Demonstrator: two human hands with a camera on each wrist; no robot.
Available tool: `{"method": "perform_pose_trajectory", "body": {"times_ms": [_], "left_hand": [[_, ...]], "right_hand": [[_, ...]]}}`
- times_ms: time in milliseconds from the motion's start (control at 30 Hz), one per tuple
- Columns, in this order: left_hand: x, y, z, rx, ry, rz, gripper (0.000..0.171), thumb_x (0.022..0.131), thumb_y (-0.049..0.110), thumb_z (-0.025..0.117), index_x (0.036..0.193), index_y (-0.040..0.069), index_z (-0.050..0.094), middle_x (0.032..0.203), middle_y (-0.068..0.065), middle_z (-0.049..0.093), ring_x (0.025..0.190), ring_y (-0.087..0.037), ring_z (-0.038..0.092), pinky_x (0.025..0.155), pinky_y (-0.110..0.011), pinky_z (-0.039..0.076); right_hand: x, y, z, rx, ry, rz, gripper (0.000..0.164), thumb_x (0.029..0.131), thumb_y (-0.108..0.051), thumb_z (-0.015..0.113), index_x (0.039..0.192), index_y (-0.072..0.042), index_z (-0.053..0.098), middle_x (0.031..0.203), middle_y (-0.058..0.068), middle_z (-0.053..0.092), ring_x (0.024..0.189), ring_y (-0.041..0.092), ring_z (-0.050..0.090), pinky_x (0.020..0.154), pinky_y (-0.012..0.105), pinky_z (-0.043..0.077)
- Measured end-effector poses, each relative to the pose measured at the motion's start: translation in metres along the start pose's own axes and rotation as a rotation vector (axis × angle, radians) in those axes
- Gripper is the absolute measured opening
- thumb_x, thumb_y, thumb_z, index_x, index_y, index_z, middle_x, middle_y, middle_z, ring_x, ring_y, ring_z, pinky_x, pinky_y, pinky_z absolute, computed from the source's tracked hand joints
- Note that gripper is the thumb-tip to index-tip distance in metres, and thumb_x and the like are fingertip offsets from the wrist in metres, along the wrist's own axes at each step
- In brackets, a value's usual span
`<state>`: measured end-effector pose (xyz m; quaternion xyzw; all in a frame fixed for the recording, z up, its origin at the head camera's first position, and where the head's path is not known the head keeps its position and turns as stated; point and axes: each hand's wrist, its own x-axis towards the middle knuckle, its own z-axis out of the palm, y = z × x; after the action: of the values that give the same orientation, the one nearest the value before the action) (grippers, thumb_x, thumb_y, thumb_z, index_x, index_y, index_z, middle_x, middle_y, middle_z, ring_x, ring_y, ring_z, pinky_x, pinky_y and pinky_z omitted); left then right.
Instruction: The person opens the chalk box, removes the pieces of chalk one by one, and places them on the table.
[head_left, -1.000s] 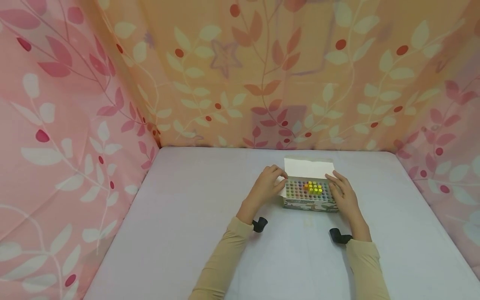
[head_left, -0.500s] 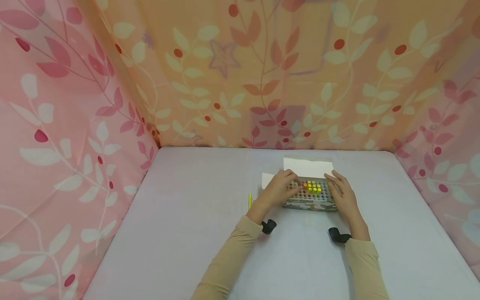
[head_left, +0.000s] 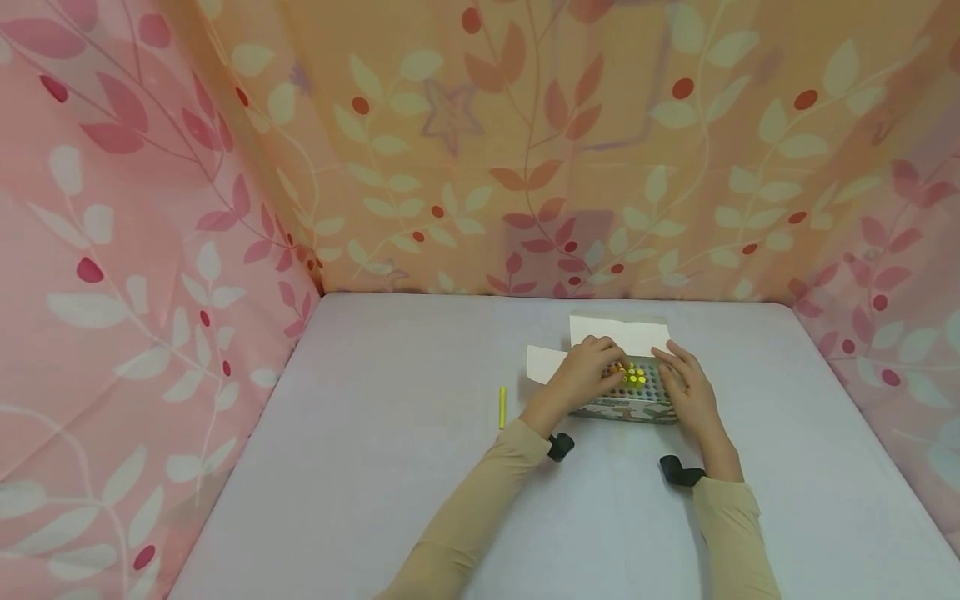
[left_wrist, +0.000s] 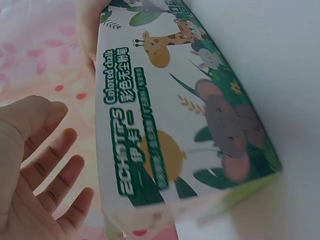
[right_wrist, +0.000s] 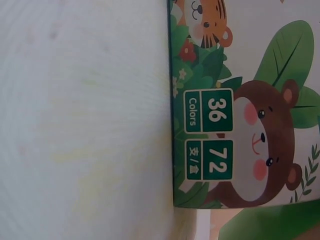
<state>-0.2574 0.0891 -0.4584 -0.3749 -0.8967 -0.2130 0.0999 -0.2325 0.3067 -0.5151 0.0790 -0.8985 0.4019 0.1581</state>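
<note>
A cardboard box of colored chalk [head_left: 626, 410] stands on the table with its lid [head_left: 622, 333] folded back. Its printed front, with an elephant and a giraffe, faces the left wrist camera. Several yellow chalk sticks [head_left: 636, 377] poke up above the holes in its top. Over the box's left half, my left hand [head_left: 588, 372] reaches with its fingertips right at those sticks; in the left wrist view its fingers are spread and loosely bent. My right hand [head_left: 688, 392] rests at the box's right end, thumb and fingers extended over the upper edge.
One yellow chalk stick [head_left: 502, 407] lies on the white table [head_left: 360, 467], left of the box. A white side flap [head_left: 543, 363] sticks out leftward. Patterned cloth [head_left: 450, 167] hangs behind and at both sides of the table.
My left hand has moved right, from the box's left edge to the raised yellow sticks, leaving the side flap and the loose chalk stick in view. The right hand stays at the box's end.
</note>
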Motion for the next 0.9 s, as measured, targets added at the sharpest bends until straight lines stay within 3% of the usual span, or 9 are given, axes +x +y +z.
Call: {"method": "perform_pose_trajectory", "body": {"times_ms": [433, 767, 900], "left_hand": [[0.023, 0.009, 0.02, 0.157, -0.126, -0.086, 0.021, 0.094, 0.041, 0.05, 0.107, 0.035, 0.066, 0.115, 0.013, 0.054, 0.111, -0.009, 0.044, 0.095, -0.032, 0.039], [0.03, 0.011, 0.025, 0.191, -0.11, -0.075, 0.017, 0.093, 0.037, 0.051, 0.1, 0.036, 0.067, 0.113, 0.012, 0.053, 0.11, -0.011, 0.043, 0.097, -0.034, 0.038], [0.032, 0.011, 0.026, 0.18, -0.135, -0.076, 0.017, 0.094, 0.037, 0.051, 0.1, 0.037, 0.067, 0.114, 0.013, 0.053, 0.11, -0.011, 0.042, 0.096, -0.033, 0.038]], "right_hand": [[0.0, 0.0, 0.0, 0.016, -0.006, -0.002, 0.035, 0.098, -0.021, 0.047, 0.129, -0.005, 0.053, 0.143, 0.023, 0.033, 0.13, 0.049, 0.027, 0.096, 0.07, 0.023], [0.001, 0.002, -0.001, 0.014, -0.002, -0.014, 0.035, 0.098, -0.02, 0.047, 0.128, -0.005, 0.053, 0.143, 0.023, 0.033, 0.13, 0.049, 0.028, 0.096, 0.07, 0.022], [0.001, 0.004, 0.0, 0.01, -0.008, 0.003, 0.035, 0.098, -0.022, 0.047, 0.128, -0.005, 0.053, 0.144, 0.022, 0.033, 0.13, 0.048, 0.027, 0.096, 0.07, 0.022]]}}
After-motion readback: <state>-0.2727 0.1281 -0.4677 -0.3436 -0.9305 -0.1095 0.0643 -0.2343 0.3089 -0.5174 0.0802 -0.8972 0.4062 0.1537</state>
